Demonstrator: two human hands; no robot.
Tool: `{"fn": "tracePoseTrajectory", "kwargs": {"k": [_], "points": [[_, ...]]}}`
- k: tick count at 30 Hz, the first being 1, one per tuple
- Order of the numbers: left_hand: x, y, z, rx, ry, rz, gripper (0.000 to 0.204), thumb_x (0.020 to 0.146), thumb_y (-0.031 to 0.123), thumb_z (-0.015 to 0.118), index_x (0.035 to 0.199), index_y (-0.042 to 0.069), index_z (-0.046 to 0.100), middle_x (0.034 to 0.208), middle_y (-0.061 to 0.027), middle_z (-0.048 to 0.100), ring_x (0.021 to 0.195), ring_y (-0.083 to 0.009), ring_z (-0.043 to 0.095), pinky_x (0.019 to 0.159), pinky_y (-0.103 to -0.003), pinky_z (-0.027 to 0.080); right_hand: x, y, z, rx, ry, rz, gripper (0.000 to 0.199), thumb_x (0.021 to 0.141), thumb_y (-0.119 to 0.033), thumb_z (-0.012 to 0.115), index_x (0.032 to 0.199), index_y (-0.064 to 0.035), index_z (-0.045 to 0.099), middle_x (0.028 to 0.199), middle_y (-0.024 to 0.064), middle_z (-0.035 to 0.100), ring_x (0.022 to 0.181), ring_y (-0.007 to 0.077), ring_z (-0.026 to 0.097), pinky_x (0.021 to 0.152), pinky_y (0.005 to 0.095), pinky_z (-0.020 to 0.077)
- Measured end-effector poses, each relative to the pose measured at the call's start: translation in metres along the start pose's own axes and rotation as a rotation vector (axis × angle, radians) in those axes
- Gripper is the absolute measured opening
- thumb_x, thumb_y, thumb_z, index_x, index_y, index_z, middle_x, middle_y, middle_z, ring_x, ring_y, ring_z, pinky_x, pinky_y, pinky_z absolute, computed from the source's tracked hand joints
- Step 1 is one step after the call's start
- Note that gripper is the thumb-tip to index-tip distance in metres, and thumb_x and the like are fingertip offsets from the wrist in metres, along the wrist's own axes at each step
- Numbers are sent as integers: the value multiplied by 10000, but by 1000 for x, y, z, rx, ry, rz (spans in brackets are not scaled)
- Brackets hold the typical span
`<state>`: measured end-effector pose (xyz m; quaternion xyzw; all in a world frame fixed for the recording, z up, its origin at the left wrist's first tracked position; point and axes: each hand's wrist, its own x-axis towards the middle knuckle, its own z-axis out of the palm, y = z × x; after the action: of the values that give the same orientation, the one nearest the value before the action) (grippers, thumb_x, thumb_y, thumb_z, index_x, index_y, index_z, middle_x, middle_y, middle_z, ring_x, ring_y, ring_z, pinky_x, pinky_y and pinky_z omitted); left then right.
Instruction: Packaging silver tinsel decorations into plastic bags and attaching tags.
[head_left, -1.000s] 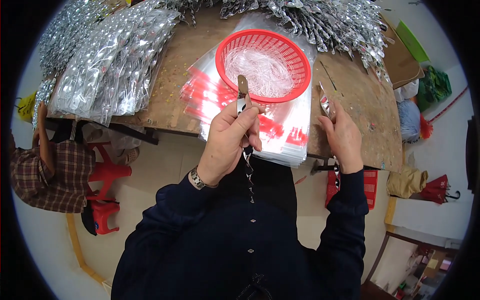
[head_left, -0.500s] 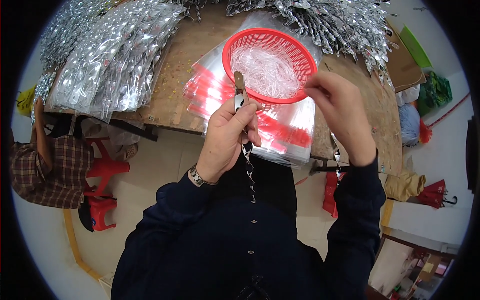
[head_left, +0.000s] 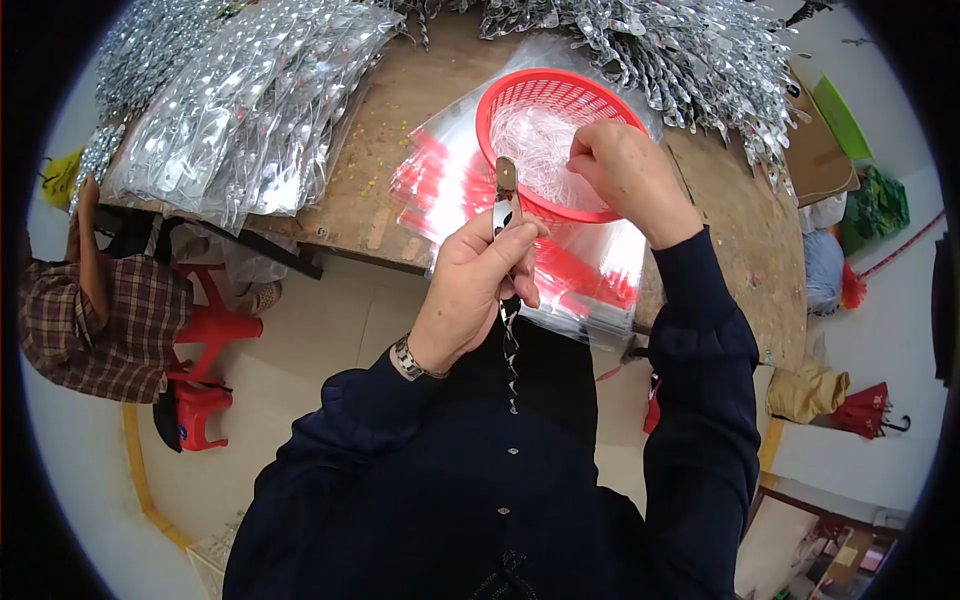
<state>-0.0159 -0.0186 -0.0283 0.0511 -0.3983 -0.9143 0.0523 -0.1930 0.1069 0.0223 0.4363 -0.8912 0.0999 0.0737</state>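
Observation:
My left hand (head_left: pixel 480 285) is closed around a narrow silver strip (head_left: pixel 507 205) that sticks up above my fingers and dangles as a twisted chain below them. My right hand (head_left: pixel 625 175) reaches over the rim of a red plastic basket (head_left: pixel 520 95), its fingertips pinched in the clear thin strands (head_left: pixel 535 140) lying inside. The basket stands on a stack of clear bags with red bands (head_left: pixel 440 180), at the near edge of a wooden table (head_left: pixel 390 150).
Heaps of shiny silver packets (head_left: pixel 240 100) cover the table's left and far side. A person in a plaid shirt (head_left: pixel 85 300) sits at the left beside a red stool (head_left: pixel 200 340). A cardboard box (head_left: pixel 815 155) and bags lie at the right.
My right hand has moved from the table's right edge up and left into the red basket. My left hand has kept the silver strip in about the same place.

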Motion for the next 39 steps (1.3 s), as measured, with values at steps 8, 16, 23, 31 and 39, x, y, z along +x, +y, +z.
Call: {"fn": "tracePoseTrajectory", "kwargs": {"k": [8, 16, 23, 31, 39], "points": [[2, 1, -2, -9, 5, 2, 177, 982, 129, 525, 1054, -21, 585, 720, -32, 550, 592, -107, 532, 550, -274, 500, -6, -1, -24, 541, -22, 152, 140, 853, -114, 626, 828, 22, 604, 684, 101, 573, 634, 147, 531, 605, 308, 434], [2, -4, 2, 14, 0, 10, 176, 966, 171, 577, 1038, 20, 634, 715, 4, 575, 543, -71, 578, 474, -171, 394, -2, 1, 5, 107, 22, -21, 157, 800, -135, 655, 873, 4, 659, 768, 163, 642, 727, 309, 631, 688, 402, 494], [1, -2, 0, 9, 17, 15, 174, 964, 163, 575, 1045, 20, 633, 710, 6, 569, 546, -72, 580, 479, -173, 393, 0, -3, -8, 299, 12, 30, 140, 828, -123, 640, 846, 15, 626, 719, 136, 607, 675, 246, 605, 643, 358, 470], [2, -2, 0, 17, -3, 12, 179, 970, 143, 554, 1052, -6, 607, 716, -17, 559, 570, -94, 555, 530, -232, 483, -4, 5, -27, 590, -18, 124, 145, 893, -122, 610, 840, 10, 585, 714, 3, 576, 667, 74, 503, 612, 251, 425], [1, -3, 2, -49, -4, 17, 187, 959, 165, 587, 1040, 1, 625, 707, -10, 570, 544, -91, 581, 496, -212, 477, -9, -1, -30, 604, -19, 165, 152, 923, -133, 576, 861, 6, 578, 742, 6, 592, 678, 70, 527, 621, 241, 449]]}}
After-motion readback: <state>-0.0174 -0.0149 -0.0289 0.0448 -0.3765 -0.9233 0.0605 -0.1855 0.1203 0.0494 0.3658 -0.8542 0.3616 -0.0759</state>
